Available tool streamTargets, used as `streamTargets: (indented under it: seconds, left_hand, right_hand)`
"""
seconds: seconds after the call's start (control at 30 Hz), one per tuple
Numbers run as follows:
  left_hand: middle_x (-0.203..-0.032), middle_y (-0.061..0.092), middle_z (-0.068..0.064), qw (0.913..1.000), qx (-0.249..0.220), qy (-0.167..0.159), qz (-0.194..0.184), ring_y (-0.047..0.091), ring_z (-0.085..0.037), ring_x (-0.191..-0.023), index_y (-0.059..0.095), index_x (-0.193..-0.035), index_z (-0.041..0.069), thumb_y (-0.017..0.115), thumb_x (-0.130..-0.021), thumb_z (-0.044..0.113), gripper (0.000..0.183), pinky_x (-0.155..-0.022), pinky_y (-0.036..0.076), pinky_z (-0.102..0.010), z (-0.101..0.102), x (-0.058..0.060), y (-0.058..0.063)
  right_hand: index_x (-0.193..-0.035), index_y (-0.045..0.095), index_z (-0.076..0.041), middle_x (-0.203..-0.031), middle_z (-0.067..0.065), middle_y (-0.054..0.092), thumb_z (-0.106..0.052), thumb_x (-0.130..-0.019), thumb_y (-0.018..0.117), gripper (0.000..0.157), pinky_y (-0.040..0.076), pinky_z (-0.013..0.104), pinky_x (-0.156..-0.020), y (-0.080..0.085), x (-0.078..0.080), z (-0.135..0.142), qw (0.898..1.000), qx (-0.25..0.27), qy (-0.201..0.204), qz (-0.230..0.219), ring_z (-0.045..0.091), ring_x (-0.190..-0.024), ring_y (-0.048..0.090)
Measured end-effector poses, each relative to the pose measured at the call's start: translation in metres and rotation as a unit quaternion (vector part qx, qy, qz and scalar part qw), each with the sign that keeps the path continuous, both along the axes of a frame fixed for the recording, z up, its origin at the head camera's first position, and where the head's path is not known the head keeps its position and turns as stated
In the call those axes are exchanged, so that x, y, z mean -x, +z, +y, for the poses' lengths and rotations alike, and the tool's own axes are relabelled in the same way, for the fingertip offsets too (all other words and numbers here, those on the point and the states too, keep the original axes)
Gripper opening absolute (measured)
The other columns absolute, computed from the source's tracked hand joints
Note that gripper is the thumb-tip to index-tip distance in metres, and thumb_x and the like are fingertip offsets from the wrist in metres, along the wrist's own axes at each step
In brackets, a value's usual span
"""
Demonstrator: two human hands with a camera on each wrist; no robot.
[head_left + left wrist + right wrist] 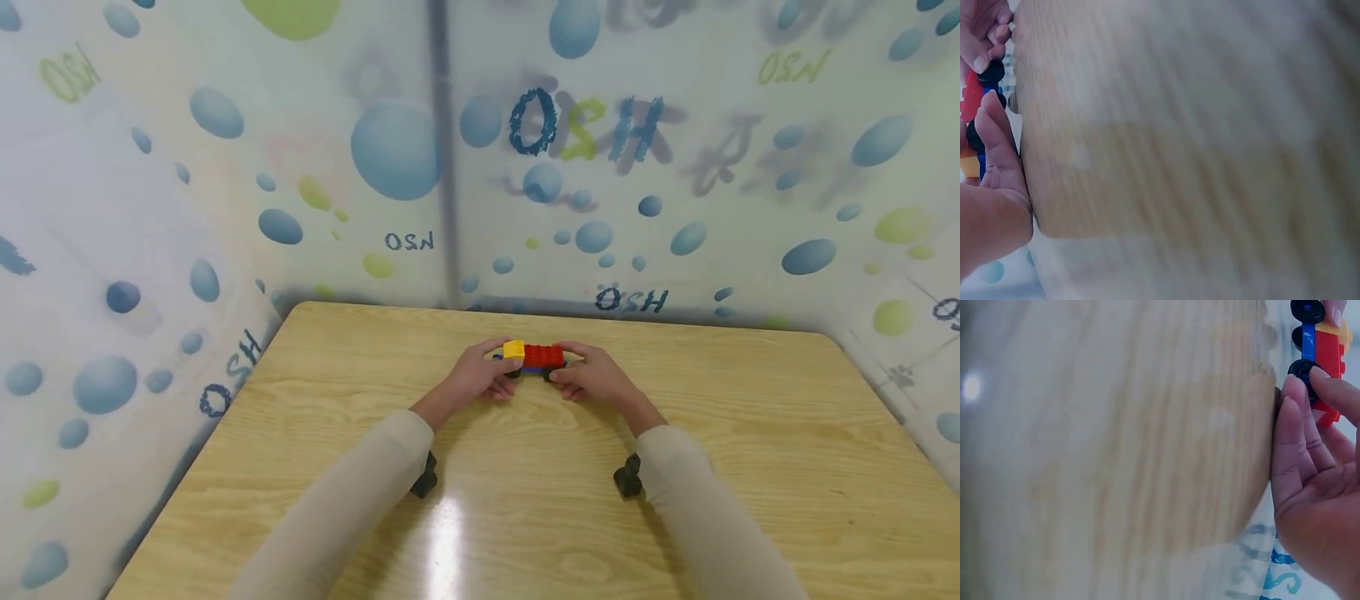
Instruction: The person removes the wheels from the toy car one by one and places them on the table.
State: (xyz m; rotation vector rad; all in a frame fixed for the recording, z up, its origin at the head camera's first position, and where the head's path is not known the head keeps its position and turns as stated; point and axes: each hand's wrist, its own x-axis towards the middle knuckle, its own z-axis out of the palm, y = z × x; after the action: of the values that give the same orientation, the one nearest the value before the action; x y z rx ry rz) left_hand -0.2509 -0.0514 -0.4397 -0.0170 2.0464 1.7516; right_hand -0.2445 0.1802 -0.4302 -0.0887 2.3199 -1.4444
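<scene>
A toy truck of building bricks (543, 357) is held between both hands near the far side of the table. It has a yellow brick at its left end, a red studded brick (1327, 356) on the right, a blue base and black wheels (1307, 310). The left hand (477, 370) grips the yellow end, its thumb on the near side. At the red end, the right hand (596, 372) pinches the truck, with its thumb by a rear wheel and the index finger behind. In the left wrist view, fingers partly hide the truck.
The wooden table (525, 500) spreads beneath both forearms. Black wrist devices (627, 477) show beside the sleeves. A patterned fabric wall (495, 225) with blue and green spots stands behind the table's far edge and along both sides.
</scene>
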Motion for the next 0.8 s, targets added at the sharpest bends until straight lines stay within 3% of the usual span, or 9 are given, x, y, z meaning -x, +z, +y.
streamTargets:
  seconds: [0.23, 0.37, 0.53, 0.63, 0.8]
  left_hand:
    - [-0.073, 0.071, -0.015, 0.9997, 0.007, -0.002, 0.023, 0.068, -0.021, -0.058, 0.042, -0.148, 0.026, 0.07, -0.09, 0.035, 0.065, -0.059, 0.058, -0.034, -0.004, -0.011, 0.01]
    - [-0.087, 0.072, -0.02, 0.9993, 0.012, 0.001, 0.035, 0.071, -0.028, -0.07, 0.043, -0.148, 0.023, 0.07, -0.089, 0.037, 0.066, -0.067, 0.059, -0.037, -0.008, -0.019, 0.022]
    - [-0.113, 0.068, -0.014, 0.9985, 0.021, 0.002, 0.052, 0.069, -0.033, -0.093, 0.047, -0.145, 0.026, 0.07, -0.088, 0.04, 0.063, -0.081, 0.057, -0.039, -0.012, -0.03, 0.034]
    - [-0.122, 0.062, -0.011, 0.9985, 0.016, 0.001, 0.053, 0.066, -0.03, -0.101, 0.049, -0.144, 0.025, 0.07, -0.089, 0.037, 0.06, -0.087, 0.055, -0.042, -0.013, -0.037, 0.043]
    - [-0.123, 0.06, -0.011, 0.9986, 0.006, -0.008, 0.051, 0.064, -0.024, -0.101, 0.051, -0.141, 0.022, 0.071, -0.089, 0.031, 0.056, -0.088, 0.055, -0.041, -0.015, -0.048, 0.061]
  right_hand:
    - [-0.147, 0.041, -0.016, -0.087, 0.013, 0.07, -0.027, -0.09, 0.07, 0.065, 0.058, 0.036, -0.066, 0.008, -0.01, 0.0, 1.0, -0.005, 0.007, 0.014, 0.025, -0.071, 0.068]
    - [-0.148, 0.04, -0.016, -0.092, 0.019, 0.07, -0.031, -0.091, 0.068, 0.065, 0.058, 0.039, -0.069, 0.021, -0.017, 0.001, 0.999, -0.006, 0.028, 0.029, 0.028, -0.078, 0.068]
    - [-0.148, 0.039, -0.017, -0.095, 0.023, 0.069, -0.033, -0.092, 0.067, 0.065, 0.058, 0.043, -0.073, 0.034, -0.024, 0.002, 0.998, 0.002, 0.05, 0.042, 0.033, -0.083, 0.069]
    - [-0.149, 0.038, -0.016, -0.096, 0.023, 0.069, -0.033, -0.092, 0.067, 0.066, 0.058, 0.044, -0.074, 0.04, -0.029, 0.002, 0.997, 0.003, 0.063, 0.054, 0.036, -0.085, 0.068]
    - [-0.149, 0.037, -0.012, -0.097, 0.022, 0.069, -0.032, -0.093, 0.067, 0.067, 0.058, 0.046, -0.075, 0.052, -0.042, 0.0, 0.994, -0.005, 0.074, 0.077, 0.038, -0.086, 0.068]
